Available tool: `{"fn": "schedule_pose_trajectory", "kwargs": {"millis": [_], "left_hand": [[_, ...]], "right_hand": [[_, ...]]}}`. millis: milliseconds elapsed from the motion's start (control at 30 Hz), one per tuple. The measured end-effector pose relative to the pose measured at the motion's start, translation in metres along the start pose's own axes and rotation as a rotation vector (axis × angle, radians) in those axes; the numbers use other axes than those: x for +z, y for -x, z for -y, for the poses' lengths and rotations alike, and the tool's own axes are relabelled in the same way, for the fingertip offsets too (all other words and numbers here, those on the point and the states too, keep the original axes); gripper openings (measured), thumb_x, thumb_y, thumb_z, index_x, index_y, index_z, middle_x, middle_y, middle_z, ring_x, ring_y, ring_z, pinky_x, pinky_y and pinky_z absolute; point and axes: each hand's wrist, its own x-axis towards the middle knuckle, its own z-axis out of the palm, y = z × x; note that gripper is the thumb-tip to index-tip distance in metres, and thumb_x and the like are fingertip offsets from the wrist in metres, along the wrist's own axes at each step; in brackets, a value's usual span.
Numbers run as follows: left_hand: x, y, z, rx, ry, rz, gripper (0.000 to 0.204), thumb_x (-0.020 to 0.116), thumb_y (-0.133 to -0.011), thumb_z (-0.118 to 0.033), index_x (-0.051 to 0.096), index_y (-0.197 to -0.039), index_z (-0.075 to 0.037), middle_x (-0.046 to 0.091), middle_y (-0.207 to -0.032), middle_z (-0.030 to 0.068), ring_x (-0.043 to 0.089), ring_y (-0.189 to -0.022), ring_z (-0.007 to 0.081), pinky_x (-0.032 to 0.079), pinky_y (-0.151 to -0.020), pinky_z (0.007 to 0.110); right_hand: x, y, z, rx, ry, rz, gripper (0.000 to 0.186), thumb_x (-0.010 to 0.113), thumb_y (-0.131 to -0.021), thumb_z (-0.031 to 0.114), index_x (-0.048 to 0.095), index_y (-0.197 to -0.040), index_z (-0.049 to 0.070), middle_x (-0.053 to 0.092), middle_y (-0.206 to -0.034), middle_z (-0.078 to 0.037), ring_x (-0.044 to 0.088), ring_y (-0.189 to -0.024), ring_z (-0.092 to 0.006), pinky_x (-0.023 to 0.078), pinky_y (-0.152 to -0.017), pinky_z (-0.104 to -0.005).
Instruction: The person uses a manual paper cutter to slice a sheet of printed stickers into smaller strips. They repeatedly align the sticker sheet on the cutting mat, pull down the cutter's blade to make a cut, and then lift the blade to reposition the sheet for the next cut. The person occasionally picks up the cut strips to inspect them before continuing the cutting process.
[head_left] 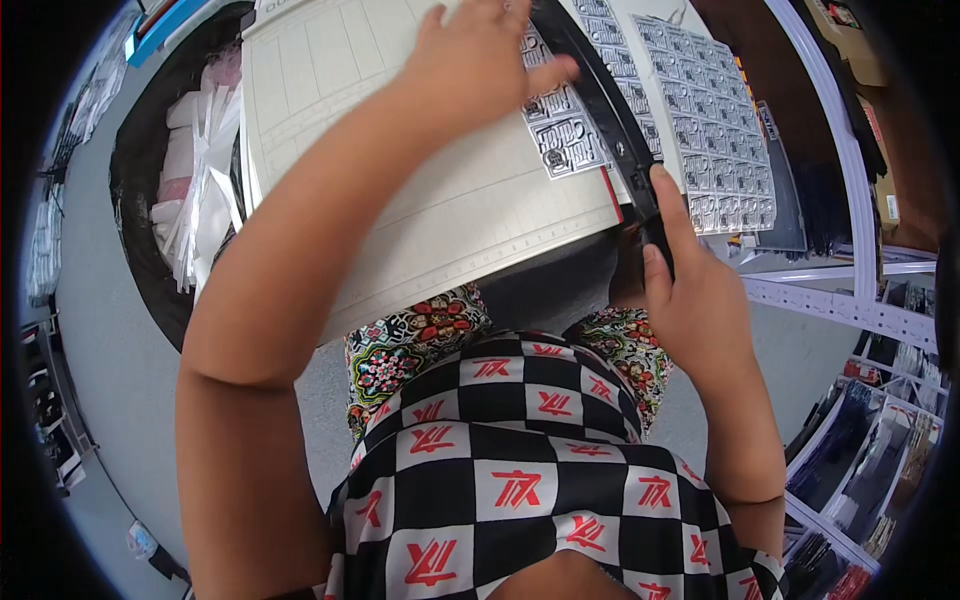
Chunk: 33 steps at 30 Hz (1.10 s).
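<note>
A cream paper cutter (430,225) with a printed grid lies in front of me. Along its right edge runs a long black blade arm (608,95). My right hand (705,305) is closed around the handle at the near end of that arm, index finger stretched along it. On the board, a strip of black-and-white printed stickers (568,140) lies against the cutting edge. My left hand (475,65) rests over the far part of the strip, fingers spread and thumb pointing toward the blade arm. The left fingertips are partly cut off by the upper edge.
Right of the blade, more sticker sheets (710,130) lie on a surface. A black bag (135,190) with white and pink paper offcuts (205,170) stands left of the cutter. A white metal rack (830,150) and bins of goods (870,440) are at the right.
</note>
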Motion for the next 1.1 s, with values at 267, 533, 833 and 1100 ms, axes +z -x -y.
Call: {"fn": "schedule_pose_trajectory", "kwargs": {"millis": [267, 533, 833, 1100], "left_hand": [[0.047, 0.026, 0.004, 0.095, -0.136, -0.064, 0.085, 0.042, -0.077, -0.064, 0.033, -0.128, 0.004, 0.029, -0.134, 0.0204, 0.024, -0.128, 0.028, 0.023, -0.101, 0.047], [0.017, 0.018, -0.003, 0.054, -0.12, 0.326, 0.081, 0.027, -0.085, -0.056, 0.016, -0.131, 0.01, 0.013, -0.138, 0.0257, 0.007, -0.132, 0.0315, 0.013, -0.105, 0.043], [0.015, 0.02, -0.003, 0.066, -0.114, 0.308, 0.081, 0.027, -0.085, -0.056, 0.016, -0.131, 0.011, 0.014, -0.138, 0.0263, 0.008, -0.131, 0.0328, 0.013, -0.105, 0.043], [0.022, 0.02, -0.002, 0.055, -0.144, 0.278, 0.082, 0.027, -0.085, -0.056, 0.016, -0.13, 0.011, 0.015, -0.137, 0.0269, 0.009, -0.131, 0.0331, 0.014, -0.105, 0.043]], "right_hand": [[0.005, 0.0, -0.001, -0.05, -0.023, -0.038, 0.059, 0.049, -0.081, 0.011, 0.024, -0.134, 0.02, 0.058, -0.067, -0.016, 0.058, -0.06, -0.0328, 0.046, -0.056, -0.0408], [0.0, -0.002, 0.005, 0.093, -0.056, 0.122, 0.055, 0.045, -0.083, 0.011, 0.026, -0.133, 0.021, 0.058, -0.095, -0.022, 0.057, -0.077, -0.0406, 0.045, -0.064, -0.0436], [0.007, -0.001, 0.001, 0.053, -0.061, 0.062, 0.055, 0.044, -0.083, 0.011, 0.025, -0.134, 0.022, 0.059, -0.088, -0.022, 0.057, -0.073, -0.0402, 0.045, -0.063, -0.0439], [0.012, 0.0, -0.001, -0.014, -0.019, -0.03, 0.059, 0.049, -0.08, 0.013, 0.026, -0.133, 0.022, 0.058, -0.067, -0.016, 0.058, -0.059, -0.0329, 0.046, -0.056, -0.0408]]}}
